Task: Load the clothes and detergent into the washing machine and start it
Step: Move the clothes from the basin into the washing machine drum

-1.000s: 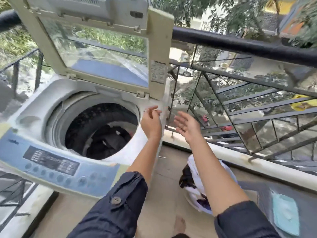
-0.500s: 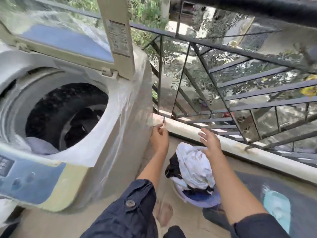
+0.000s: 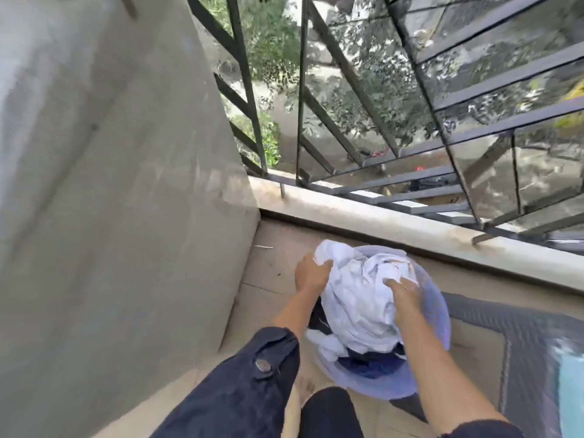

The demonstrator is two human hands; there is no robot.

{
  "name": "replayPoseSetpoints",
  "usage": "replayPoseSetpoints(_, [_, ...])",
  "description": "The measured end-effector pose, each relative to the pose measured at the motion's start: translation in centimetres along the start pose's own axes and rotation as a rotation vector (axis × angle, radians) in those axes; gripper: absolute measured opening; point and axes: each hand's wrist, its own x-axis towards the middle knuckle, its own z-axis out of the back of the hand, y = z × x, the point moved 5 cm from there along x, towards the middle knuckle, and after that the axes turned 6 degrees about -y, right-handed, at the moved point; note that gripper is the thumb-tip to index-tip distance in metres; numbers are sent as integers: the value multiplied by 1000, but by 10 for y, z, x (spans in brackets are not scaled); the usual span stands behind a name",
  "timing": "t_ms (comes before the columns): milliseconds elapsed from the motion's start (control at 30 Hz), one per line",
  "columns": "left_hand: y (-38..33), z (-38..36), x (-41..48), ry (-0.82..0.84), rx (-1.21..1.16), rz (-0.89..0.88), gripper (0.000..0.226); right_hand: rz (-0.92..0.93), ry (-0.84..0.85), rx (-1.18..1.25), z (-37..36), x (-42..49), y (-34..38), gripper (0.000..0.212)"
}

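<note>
Washing machine (image 3: 110, 184) blurred; drum apparently out of frame.

The washer (image 3: 110, 200) fills the left of the view, its side wall facing right. Just right of its base, on the floor (image 3: 271, 270), stands a basket (image 3: 439, 317) with clothes (image 3: 357, 298) heaped in it, a cloth on top and other pieces under it at the near side. The left hand (image 3: 311, 275) is on the heap's left edge, the right hand (image 3: 403, 295) on its right part; both arms reach in from below. Behind the basket runs a ledge (image 3: 379, 226), and the railing (image 3: 363, 121) rises from it, with trees (image 3: 271, 42) beyond. A mat (image 3: 493, 336) lies right of the basket, touching it. 1 foot (image 3: 305, 390) shows below the basket.
</note>
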Motion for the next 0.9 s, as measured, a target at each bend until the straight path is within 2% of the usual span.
replayPoseSetpoints(67, [14,-23,12,59,-14,3,80,-23,11,-123,-13,17,-21,93])
replayPoseSetpoints(133, [23,-47,18,122,23,-6,101,-30,40,-260,-28,22,-30,102])
replayPoseSetpoints(200, [30,-60,23,109,228,-35,104,-32,49,-360,-41,20,-33,107])
replayPoseSetpoints(267, [31,-60,26,-5,419,-135,78,1,30,-424,-48,20,-38,93])
replayPoseSetpoints(333, [29,-56,25,-104,433,-221,43,38,-2,-435,-49,21,-42,59])
replayPoseSetpoints(400, [28,-51,23,-146,398,-247,28,61,-59,-432,-45,19,-41,30])
replayPoseSetpoints(467, [22,-46,17,-173,333,-303,26,82,-102,-428,-42,13,-37,16])
replayPoseSetpoints(567, [8,-40,7,-117,82,-377,25,162,-142,-423,-34,2,-27,12])
replayPoseSetpoints(700, [-3,-31,-17,-17,-331,-196,15,240,-178,-291,-12,-17,-14,5])
replayPoseSetpoints(767, [-7,-30,-29,6,-459,-84,13,233,-143,-145,-1,-27,-10,13])
replayPoseSetpoints(833, [-14,-29,-42,41,-556,-2,16,183,-99,0,13,-44,-1,18])
replayPoseSetpoints(900, [-26,-31,-54,64,-553,22,21,144,-88,116,27,-57,11,23])
